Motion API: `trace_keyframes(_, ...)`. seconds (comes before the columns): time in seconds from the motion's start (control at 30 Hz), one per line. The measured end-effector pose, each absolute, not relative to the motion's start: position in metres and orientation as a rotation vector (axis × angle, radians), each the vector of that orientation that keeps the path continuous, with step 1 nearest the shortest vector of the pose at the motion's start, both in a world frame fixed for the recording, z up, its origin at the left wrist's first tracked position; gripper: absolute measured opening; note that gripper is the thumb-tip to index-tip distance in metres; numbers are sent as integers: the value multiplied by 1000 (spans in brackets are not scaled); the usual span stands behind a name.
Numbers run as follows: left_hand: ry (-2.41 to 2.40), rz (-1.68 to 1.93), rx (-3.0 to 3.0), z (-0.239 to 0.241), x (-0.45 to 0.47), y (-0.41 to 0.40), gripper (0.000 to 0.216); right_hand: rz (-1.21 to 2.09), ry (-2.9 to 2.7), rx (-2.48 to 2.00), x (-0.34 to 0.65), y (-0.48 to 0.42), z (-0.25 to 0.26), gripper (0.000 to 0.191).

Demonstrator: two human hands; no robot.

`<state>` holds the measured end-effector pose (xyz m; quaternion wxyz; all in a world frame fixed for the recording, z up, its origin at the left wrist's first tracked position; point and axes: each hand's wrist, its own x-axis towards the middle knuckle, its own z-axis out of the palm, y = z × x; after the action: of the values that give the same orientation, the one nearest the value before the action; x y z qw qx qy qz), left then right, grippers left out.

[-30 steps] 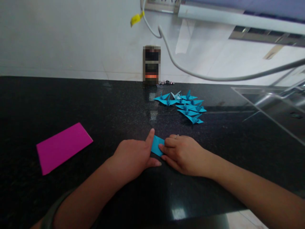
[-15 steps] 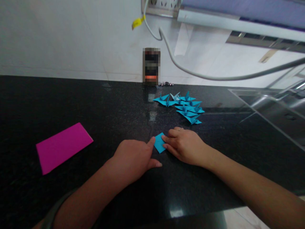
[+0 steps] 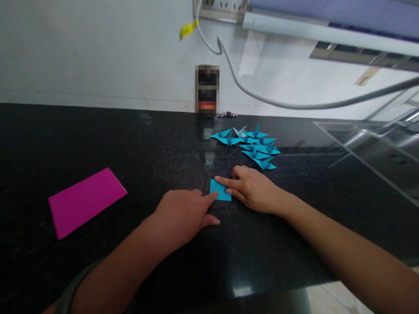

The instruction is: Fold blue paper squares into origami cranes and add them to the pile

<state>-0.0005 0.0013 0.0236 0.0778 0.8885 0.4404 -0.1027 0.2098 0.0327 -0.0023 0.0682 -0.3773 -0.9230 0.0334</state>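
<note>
A small square of folded blue paper (image 3: 222,195) lies flat on the black countertop (image 3: 157,152) between my hands. My left hand (image 3: 183,211) presses its index fingertip on the paper's left part, with the thumb stretched out apart below. From the right, my right hand (image 3: 250,187) lays its extended index finger across the upper edge, while its thumb touches the right side. Neither hand grips the paper; both hold it down with fingers apart. Just beyond my right hand stand several blue paper cranes (image 3: 258,150), with one paler crane (image 3: 240,131) among them.
A magenta stack of paper (image 3: 87,203) lies at the left. By the wall stands a blurred-out upright object (image 3: 207,90) with a beaded string (image 3: 228,114) beside it. A steel sink (image 3: 386,148) is set in at the right. A grey cable (image 3: 288,104) hangs across the wall.
The blue paper has turned from a diamond position to sides roughly square to me. My right index finger has moved up and left across it, and my left fingertip now rests further onto it.
</note>
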Motion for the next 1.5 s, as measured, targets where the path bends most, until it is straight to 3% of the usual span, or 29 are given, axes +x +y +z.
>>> trace_keyframes(0.3,1257,-154,2382,17,-10,19,38,669,-2652,-920,223,30,9,28)
trace_keyframes(0.53,1228,-35,2318,14,-13,26,35,610,-2633,-897,220,30,3,17)
trace_keyframes(1.1,1331,399,2461,-4,-3,30,15,477,-2548,-909,206,31,-7,16)
trace_keyframes(1.5,1267,415,2306,-5,-2,31,11,511,-2428,-1072,199,32,-12,11)
